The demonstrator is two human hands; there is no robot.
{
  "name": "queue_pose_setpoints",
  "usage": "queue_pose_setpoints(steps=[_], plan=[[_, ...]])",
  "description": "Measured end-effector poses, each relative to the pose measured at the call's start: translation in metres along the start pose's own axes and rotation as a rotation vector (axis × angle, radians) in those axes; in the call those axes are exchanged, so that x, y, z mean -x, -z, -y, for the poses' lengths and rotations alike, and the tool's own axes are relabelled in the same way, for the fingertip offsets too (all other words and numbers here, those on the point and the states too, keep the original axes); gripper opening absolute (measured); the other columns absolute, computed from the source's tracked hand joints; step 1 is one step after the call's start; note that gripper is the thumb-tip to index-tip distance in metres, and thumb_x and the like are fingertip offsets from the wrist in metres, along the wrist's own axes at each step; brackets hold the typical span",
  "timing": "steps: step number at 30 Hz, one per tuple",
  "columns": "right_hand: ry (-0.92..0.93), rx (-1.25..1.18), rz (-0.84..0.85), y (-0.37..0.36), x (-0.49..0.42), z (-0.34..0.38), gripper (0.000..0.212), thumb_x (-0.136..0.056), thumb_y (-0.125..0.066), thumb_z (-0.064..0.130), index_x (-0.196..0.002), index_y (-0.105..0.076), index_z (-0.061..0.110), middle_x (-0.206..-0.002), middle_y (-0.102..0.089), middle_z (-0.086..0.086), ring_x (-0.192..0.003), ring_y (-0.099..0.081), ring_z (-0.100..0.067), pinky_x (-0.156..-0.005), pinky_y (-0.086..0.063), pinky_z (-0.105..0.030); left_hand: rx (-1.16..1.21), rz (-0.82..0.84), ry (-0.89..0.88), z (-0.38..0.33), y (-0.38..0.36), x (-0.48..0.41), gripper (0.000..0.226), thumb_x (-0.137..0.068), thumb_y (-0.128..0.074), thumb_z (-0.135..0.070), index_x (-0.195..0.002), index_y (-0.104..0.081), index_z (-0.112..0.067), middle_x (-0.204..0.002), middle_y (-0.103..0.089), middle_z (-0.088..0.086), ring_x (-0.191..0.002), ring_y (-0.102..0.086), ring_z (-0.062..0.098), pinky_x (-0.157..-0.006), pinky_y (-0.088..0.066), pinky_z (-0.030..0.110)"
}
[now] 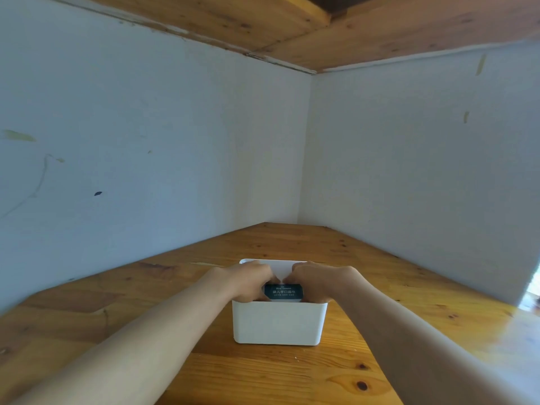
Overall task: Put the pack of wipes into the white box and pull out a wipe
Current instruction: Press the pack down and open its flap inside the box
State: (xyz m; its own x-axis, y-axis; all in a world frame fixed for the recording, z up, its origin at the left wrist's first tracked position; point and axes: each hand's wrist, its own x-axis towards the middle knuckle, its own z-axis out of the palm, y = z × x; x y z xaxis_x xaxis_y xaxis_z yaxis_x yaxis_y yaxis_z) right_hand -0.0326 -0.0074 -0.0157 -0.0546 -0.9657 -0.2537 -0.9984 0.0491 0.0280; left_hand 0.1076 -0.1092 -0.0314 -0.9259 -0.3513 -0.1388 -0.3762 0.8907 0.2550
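A white box (279,323) stands open-topped on the wooden table in front of me. Inside it sits the pack of wipes (283,291), of which only a dark teal label with white lettering shows between my hands. My left hand (248,280) reaches into the box from the left and grips the pack's left end. My right hand (318,280) does the same on the right end. My fingers curl down inside the box, so the rest of the pack is hidden. No loose wipe is visible.
The wooden table (292,372) runs into a corner between two pale blue walls (146,156). A wooden shelf or ceiling (321,27) hangs overhead. The table's right edge lies near a bright gap at far right.
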Motion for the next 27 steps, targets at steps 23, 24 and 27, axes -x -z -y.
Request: queue_pose_setpoints(steps=[23, 24, 27], plan=[[0.043, -0.209, -0.188, -0.020, -0.005, -0.005, 0.024, -0.088, -0.058, 0.043, -0.103, -0.064, 0.025, -0.088, -0.060, 0.006, -0.087, -0.047, -0.017, -0.075, -0.035, -0.026, 0.167, -0.119, -0.012, -0.001, 0.004, 0.014, 0.030, -0.084, -0.076, -0.033, -0.110, -0.070, -0.019, -0.104, -0.072, -0.001, -0.094, -0.066, 0.016, -0.082, -0.057, 0.042], [0.053, -0.243, -0.195, -0.021, -0.004, -0.006, 0.021, -0.087, -0.059, 0.045, -0.097, -0.064, 0.028, -0.085, -0.060, 0.007, -0.084, -0.047, -0.016, -0.073, -0.035, -0.026, 0.178, -0.130, -0.016, -0.001, 0.003, 0.014, 0.029, -0.084, -0.076, -0.032, -0.110, -0.070, -0.020, -0.104, -0.072, -0.001, -0.094, -0.065, 0.017, -0.081, -0.056, 0.041], [0.069, -0.327, -0.223, -0.022, -0.003, -0.006, 0.014, -0.085, -0.059, 0.050, -0.088, -0.059, 0.037, -0.083, -0.060, 0.008, -0.080, -0.049, -0.014, -0.066, -0.037, -0.024, 0.203, -0.171, 0.008, -0.002, 0.000, 0.015, 0.048, -0.085, -0.075, -0.029, -0.130, -0.061, -0.019, -0.126, -0.066, 0.000, -0.113, -0.061, 0.017, -0.088, -0.050, 0.027]])
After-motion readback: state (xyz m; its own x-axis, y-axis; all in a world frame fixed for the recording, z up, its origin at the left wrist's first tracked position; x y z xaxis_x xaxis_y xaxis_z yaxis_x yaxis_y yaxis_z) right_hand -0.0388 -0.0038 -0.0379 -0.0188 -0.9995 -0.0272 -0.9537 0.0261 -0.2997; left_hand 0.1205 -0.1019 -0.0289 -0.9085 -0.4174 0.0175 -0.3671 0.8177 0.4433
